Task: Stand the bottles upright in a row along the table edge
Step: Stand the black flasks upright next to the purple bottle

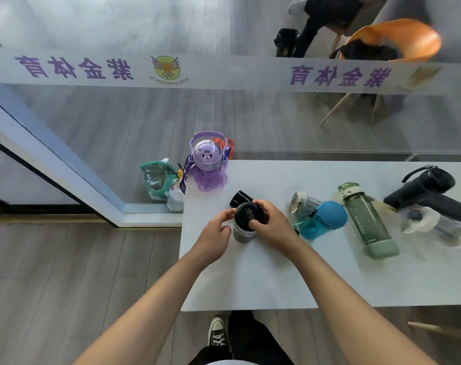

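A silver flask with a black lid [246,219] stands upright on the white table [263,280], near its left edge. My right hand [270,227] grips the flask's lid and side; my left hand [216,238] touches its left side with fingers spread. A small black bottle [239,198] stands just behind it. A purple bottle with a handle [207,164] stands upright at the table's far left corner. Lying on their sides to the right are a blue bottle [321,219], a small white-capped bottle [302,202], a green bottle [367,219], a clear bottle [435,225] and a black bottle [429,193].
A glass wall with a frosted banner [224,72] runs behind the table. Bags [158,183] sit on the floor beyond the far left corner. A chair with an orange seat [392,40] is behind the glass. My shoe [218,333] is under the near edge.
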Demonstrator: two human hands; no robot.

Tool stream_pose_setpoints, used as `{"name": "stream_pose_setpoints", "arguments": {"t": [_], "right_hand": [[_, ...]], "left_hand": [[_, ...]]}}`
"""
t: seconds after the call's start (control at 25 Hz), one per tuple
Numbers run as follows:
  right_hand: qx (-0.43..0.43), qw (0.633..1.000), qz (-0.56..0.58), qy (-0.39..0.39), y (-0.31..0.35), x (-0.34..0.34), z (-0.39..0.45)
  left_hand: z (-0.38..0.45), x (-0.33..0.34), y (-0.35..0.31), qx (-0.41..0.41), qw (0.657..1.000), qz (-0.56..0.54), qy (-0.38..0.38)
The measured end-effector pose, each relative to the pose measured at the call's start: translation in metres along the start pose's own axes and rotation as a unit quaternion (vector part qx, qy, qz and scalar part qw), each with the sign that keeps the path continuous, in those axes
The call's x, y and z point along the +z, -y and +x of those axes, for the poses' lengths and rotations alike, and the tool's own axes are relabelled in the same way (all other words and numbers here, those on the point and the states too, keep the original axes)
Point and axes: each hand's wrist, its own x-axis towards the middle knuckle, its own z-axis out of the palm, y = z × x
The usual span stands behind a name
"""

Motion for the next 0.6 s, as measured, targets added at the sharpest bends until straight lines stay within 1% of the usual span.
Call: {"name": "stream_pose_setpoints", "arguments": {"t": [0.16, 0.28, 0.4, 0.6], "right_hand": [[-0.054, 0.994, -0.087, 0.022, -0.008, 0.015, -0.013], [-0.102, 0.986, -0.129, -0.021, -0.009, 0.026, -0.018], [-0.102, 0.991, -0.078, -0.024, -0.002, 0.02, -0.024], [-0.108, 0.993, -0.008, -0.055, 0.026, -0.016, -0.016]], "left_hand": [[-0.014, -0.002, 0.008, -0.005, 1.0, 0.003, -0.002], [-0.024, -0.003, 0.01, 0.005, 1.0, 0.004, -0.003], [-0.03, -0.008, 0.007, 0.023, 1.0, -0.001, -0.006], [-0.021, -0.014, -0.018, 0.104, 0.993, 0.007, -0.054]]}}
